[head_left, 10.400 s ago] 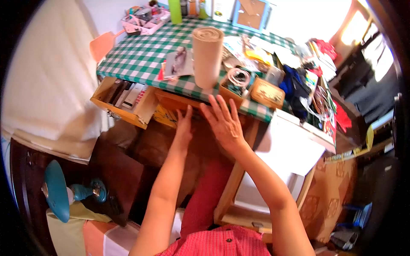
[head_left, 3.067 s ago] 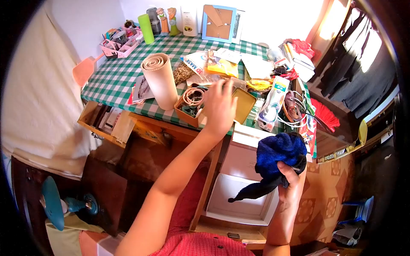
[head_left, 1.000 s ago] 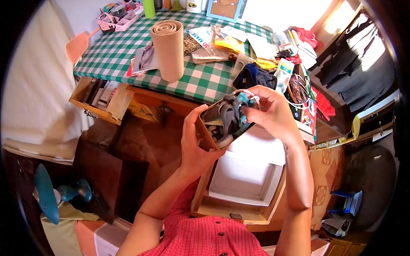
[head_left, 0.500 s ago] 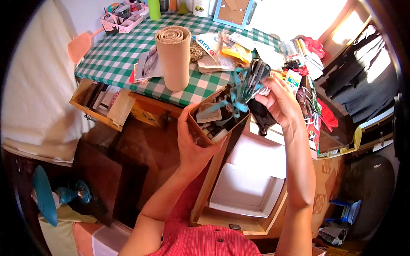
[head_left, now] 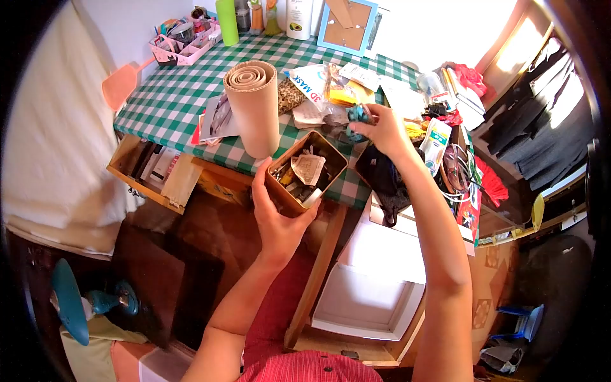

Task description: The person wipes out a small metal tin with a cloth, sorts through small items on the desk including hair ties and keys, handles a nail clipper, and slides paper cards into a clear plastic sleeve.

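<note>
My left hand (head_left: 280, 232) grips an open rectangular box (head_left: 335, 181) from below and the side, tilting it beside the table edge. Inside the box lie a crumpled piece of printed paper (head_left: 308, 168) and small mixed items, too jumbled to tell apart. Above the tabletop, my right hand (head_left: 389, 132) pinches a bundle with teal ribbon (head_left: 358, 114), away from the box; its other parts are blurred. A tall roll of corrugated cardboard (head_left: 252, 114) stands just left of the box. Below my right wrist is a black cloth item (head_left: 389, 181).
The green checked tablecloth (head_left: 184, 95) carries a pink organizer (head_left: 184, 54), a photo frame (head_left: 347, 28) and packets (head_left: 347, 86). Cables and eyeglasses (head_left: 456, 167) lie at right. Below, an open drawer (head_left: 312, 280) holds a white box (head_left: 363, 296); another drawer (head_left: 143, 167) is open at left.
My right hand has lifted the teal-ribboned bundle out from over the box and carried it farther back over the table. The box's contents show more fully now, and the view has shifted slightly.
</note>
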Tool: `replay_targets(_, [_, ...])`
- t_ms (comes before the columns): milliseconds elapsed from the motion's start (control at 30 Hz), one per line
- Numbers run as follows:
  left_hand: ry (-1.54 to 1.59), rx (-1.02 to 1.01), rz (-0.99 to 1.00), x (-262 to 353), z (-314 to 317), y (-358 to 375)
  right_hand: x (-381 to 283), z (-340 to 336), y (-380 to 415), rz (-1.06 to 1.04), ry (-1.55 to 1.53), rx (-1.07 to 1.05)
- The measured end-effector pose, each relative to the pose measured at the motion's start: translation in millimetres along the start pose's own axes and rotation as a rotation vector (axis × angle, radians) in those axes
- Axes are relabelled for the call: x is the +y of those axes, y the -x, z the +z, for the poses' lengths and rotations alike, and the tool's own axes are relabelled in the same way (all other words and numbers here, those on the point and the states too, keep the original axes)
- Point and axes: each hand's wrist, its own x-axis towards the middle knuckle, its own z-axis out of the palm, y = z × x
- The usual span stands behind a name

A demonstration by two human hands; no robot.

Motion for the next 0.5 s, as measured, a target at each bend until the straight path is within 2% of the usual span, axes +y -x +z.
replay_targets(33, [-0.002,-0.003,0.002,0,1,-2,-4,3,6,-0.100,0.040,0.043])
replay_targets(100, [-0.082,0.029,0.104,0,3,-9,-16,-4,17,-0.112,0.156,0.060])
replay_targets(167, [-0.129,0.042,0.155,-8,7,-18,-29,-12,27,-0.227,0.326,0.177])
replay_targets(233, [-0.174,0.050,0.208,-10,9,-31,-35,-18,32,-0.266,0.354,0.212])
replay_targets(300, [-0.482,0.034,0.446,-6,11,-46,-37,-20,33,-0.013,-0.106,-0.185])
replay_targets(333, [-0.496,0.019,0.558,-4,14,-54,-36,-15,36,0.062,-0.389,-0.305])
replay_targets(367, [-0.495,0.014,0.561,-5,16,-60,-39,-12,40,0.191,-0.550,-0.410])
replay_targets(467, [-0.706,-0.145,0.708,-10,22,-73,-48,1,55,0.374,-0.781,-0.419])
replay_targets(500, [-0.707,-0.149,0.713,-13,25,-76,-55,8,61,0.500,-0.927,-0.336])
